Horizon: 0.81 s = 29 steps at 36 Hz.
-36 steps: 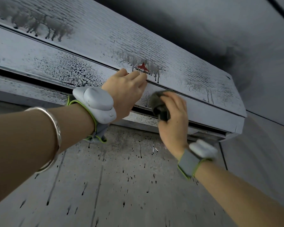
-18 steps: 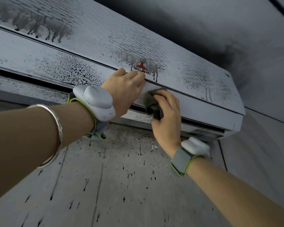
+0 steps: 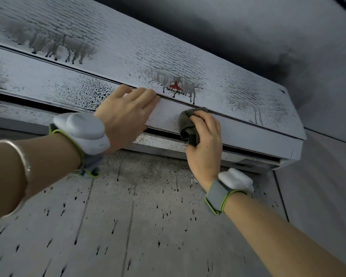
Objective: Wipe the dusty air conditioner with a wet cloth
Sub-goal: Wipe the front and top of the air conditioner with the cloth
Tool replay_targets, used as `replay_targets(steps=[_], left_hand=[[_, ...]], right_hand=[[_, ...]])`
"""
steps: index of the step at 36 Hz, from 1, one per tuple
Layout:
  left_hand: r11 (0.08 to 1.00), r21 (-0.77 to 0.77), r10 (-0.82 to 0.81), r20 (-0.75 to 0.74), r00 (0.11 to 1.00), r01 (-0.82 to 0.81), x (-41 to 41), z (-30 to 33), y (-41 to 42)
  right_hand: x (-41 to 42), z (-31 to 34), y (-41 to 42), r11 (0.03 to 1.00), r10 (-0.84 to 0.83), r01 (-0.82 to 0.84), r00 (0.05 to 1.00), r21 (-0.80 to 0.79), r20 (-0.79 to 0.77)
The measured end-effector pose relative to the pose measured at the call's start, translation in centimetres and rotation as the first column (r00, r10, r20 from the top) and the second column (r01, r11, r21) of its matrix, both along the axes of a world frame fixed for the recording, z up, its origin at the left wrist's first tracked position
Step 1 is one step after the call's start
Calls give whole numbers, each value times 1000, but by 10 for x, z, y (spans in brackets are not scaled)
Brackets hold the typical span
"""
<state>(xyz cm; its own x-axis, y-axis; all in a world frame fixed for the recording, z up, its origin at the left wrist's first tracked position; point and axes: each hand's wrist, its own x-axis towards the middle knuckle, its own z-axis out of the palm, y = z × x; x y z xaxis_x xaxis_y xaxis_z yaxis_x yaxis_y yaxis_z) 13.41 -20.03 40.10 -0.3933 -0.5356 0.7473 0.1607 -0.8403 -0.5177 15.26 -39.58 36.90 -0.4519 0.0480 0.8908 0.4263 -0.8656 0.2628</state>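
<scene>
White wall-mounted air conditioner, plastic casing streaked and speckled with dark grime, seen from below, spanning the upper scene from left to right; red star logo with grey lettering at mid-front, dirty drip marks round it; the strip of lower front panel between the two hands looks cleaner than the speckled stretch to the left. Right hand grips a small crumpled grey-green cloth, fingers curled round it, pressing it against the lower front panel just below and right of the logo; cloth bunched, part of it hanging over the dark outlet slot. Left hand lies flat on the panel just left of the cloth, fingers straight and close together, tips at the seam above the panel; the two hands near but apart. White sensor pod on grey, green-edged band on each wrist; silver bangle on the left forearm. Grey panelled wall below the unit spotted with black drips.
</scene>
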Motion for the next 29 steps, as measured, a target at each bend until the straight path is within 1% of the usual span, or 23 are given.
replay_targets(steps=[3, 7, 11, 15, 19, 22, 26, 29], left_hand=[[1000, -15, -3, 0, 1000, 3, -1, 0, 17], [1000, -17, 6, -21, 1000, -7, -7, 0, 31], [1000, 15, 24, -40, 999, -24, -11, 2, 34], [999, 35, 43, -40, 998, -42, -15, 3, 32], [999, 34, 40, -29, 999, -39, -14, 4, 33], [998, 31, 49, -22, 999, -49, -13, 4, 33], [998, 15, 69, -14, 998, -69, -15, 5, 33], [995, 16, 94, -8, 996, -93, -15, 5, 33]], right_hand=[[1, -4, 0, 1000, -1, 0, 1000, -4, -8], [8, -18, -3, 996, -68, 67, 997, -58, -26], [9, -23, -3, 993, -92, 90, 996, -72, -20], [-4, -5, 0, 997, -51, 48, 998, -56, -39], [-12, 12, 10, 1000, 4, -4, 1000, 18, -6], [-1, -5, 15, 999, 8, -7, 1000, 41, -22], [19, -32, 18, 999, -52, 52, 997, -7, -51], [16, -28, 21, 1000, -20, 20, 999, -13, -49]])
